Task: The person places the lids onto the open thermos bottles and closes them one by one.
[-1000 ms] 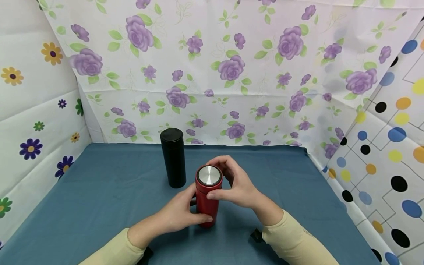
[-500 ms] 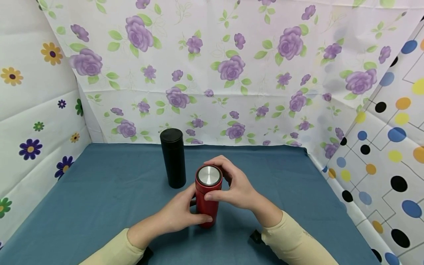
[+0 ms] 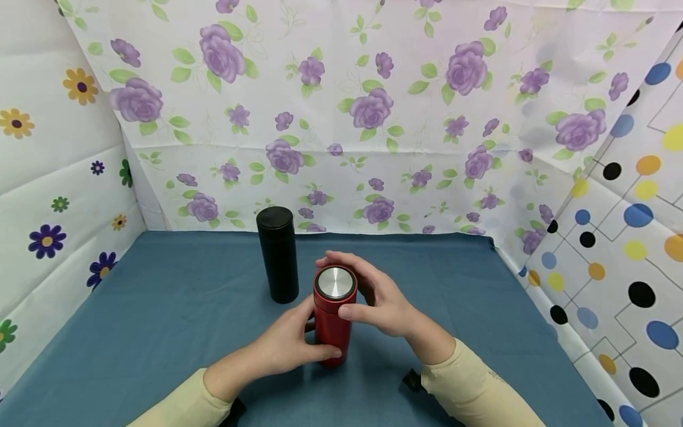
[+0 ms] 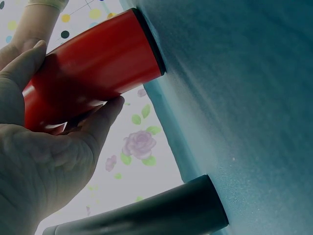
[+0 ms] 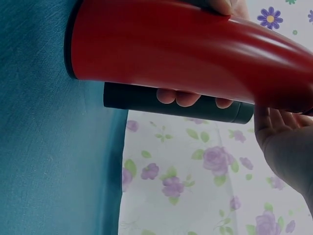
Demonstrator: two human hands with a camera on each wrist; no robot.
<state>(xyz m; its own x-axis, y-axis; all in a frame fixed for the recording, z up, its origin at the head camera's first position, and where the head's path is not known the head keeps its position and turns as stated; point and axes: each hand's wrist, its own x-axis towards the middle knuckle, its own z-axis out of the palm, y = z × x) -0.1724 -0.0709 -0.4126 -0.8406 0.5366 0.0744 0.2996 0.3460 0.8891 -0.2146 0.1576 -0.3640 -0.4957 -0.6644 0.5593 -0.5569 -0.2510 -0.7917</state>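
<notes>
A red vacuum flask (image 3: 332, 332) with a silver-topped lid (image 3: 335, 282) stands upright on the table before me. My left hand (image 3: 283, 341) grips its body from the left, thumb across the front. Around the lid curls my right hand (image 3: 380, 299), with its thumb at the front and its fingers behind. The left wrist view shows the red flask (image 4: 98, 63) between the left thumb and fingers (image 4: 105, 120). In the right wrist view, left-hand fingertips show below the red flask (image 5: 171, 49), and the right hand (image 5: 288, 147) is at its lid end, partly out of frame.
A black flask (image 3: 279, 258) stands upright behind and left of the red one. Blue cloth (image 3: 160, 308) covers the table. Floral sheeting (image 3: 341, 118) hangs at the back, with patterned sheets on both sides. A small black object (image 3: 412, 380) shows beside the right sleeve.
The right hand's fingers have slid leftward round the back of the lid, and its thumb has shifted slightly. My left hand and the red flask have stayed in place.
</notes>
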